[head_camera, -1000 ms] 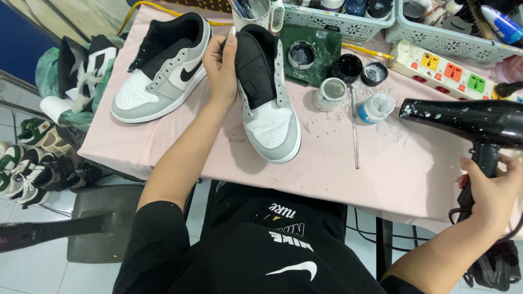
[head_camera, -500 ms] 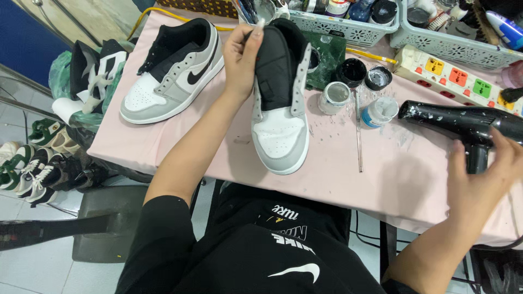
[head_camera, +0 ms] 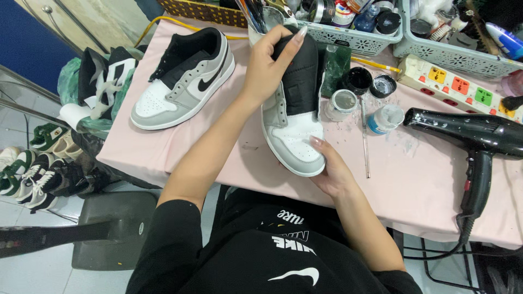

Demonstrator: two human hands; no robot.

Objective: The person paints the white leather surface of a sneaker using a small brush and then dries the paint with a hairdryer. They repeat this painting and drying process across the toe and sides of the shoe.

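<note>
On the pink tabletop (head_camera: 218, 155) a second shoe (head_camera: 182, 81) lies left and a black hair dryer (head_camera: 474, 141) right. Between them, over the front edge, the grey-and-white shoe (head_camera: 294, 130) is held: the left hand (head_camera: 269, 65) is closed around its black collar, and the right hand (head_camera: 332, 174) cups its toe from beneath.

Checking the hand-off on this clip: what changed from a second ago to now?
The right hand let go of the black hair dryer, which now lies on the pink table, and moved left to cup the toe of the grey, white and black sneaker. The left hand kept its grip on the sneaker's collar. The second sneaker, the paint jars and the power strip stayed put.
</note>
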